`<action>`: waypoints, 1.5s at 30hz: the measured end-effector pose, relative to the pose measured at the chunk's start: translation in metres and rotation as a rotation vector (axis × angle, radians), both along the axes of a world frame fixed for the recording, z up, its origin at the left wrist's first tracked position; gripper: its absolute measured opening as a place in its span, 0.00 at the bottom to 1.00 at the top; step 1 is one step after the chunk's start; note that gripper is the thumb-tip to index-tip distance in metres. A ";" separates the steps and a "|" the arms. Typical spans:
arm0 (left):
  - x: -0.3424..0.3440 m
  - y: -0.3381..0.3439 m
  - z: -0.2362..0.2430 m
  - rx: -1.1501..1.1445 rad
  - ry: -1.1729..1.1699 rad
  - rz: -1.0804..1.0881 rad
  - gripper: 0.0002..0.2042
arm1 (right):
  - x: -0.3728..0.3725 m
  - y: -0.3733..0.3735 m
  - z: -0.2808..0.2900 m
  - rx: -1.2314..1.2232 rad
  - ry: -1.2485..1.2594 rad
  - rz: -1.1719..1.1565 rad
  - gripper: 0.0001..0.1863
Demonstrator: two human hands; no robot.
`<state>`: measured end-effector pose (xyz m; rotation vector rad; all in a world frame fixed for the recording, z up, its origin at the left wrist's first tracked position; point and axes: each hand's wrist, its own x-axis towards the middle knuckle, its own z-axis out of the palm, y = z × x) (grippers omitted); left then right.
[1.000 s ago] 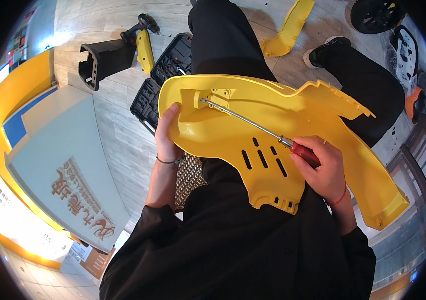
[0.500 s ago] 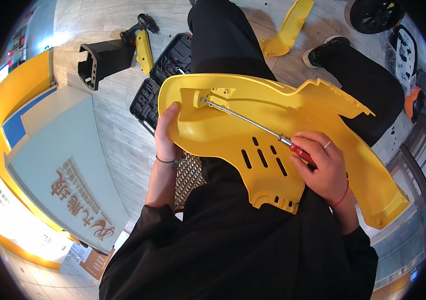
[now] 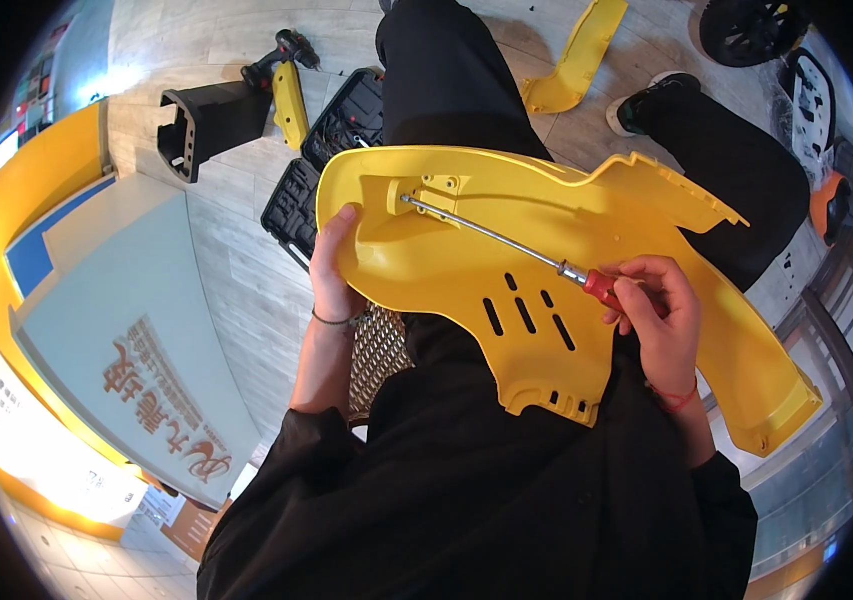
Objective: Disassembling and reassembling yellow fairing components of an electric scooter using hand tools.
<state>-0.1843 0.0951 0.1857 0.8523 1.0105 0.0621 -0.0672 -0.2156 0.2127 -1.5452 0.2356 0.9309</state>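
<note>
A large curved yellow plastic shell (image 3: 466, 265) with three slots lies across my lap. My left hand (image 3: 331, 270) grips its left edge, thumb on the inner face. My right hand (image 3: 651, 310) is closed around the red handle of a long screwdriver (image 3: 506, 240). The steel shaft runs up and left, and its tip sits at a small mounting boss (image 3: 424, 192) near the shell's top left. A dark band is on my left wrist and a red cord on my right.
On the wooden floor ahead lie an open black tool case (image 3: 331, 150), a black plastic part (image 3: 208, 125), a cordless drill (image 3: 281, 50), and another yellow piece (image 3: 576, 60). A black wheel (image 3: 751, 28) and dark parts (image 3: 826, 110) are at upper right. A yellow-edged platform (image 3: 56, 300) is left.
My right hand has turned on the screwdriver handle, the fingers shifting their grip. The shell and my left hand stay where they were.
</note>
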 end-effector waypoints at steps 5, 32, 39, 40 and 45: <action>0.001 -0.002 0.000 0.009 -0.009 0.022 0.19 | -0.007 -0.001 -0.001 0.073 -0.106 -0.094 0.13; -0.003 0.005 -0.003 -0.005 0.051 -0.130 0.23 | -0.005 -0.018 0.007 -0.042 0.142 -0.077 0.11; -0.001 0.001 0.000 -0.021 0.051 -0.090 0.21 | -0.014 -0.015 0.001 -0.106 -0.374 0.067 0.07; -0.001 0.002 0.000 -0.031 0.039 -0.085 0.21 | -0.014 -0.017 0.003 -0.165 -0.348 0.118 0.06; -0.001 0.001 0.001 -0.036 0.043 -0.096 0.22 | -0.016 -0.014 0.004 -0.202 -0.107 0.025 0.06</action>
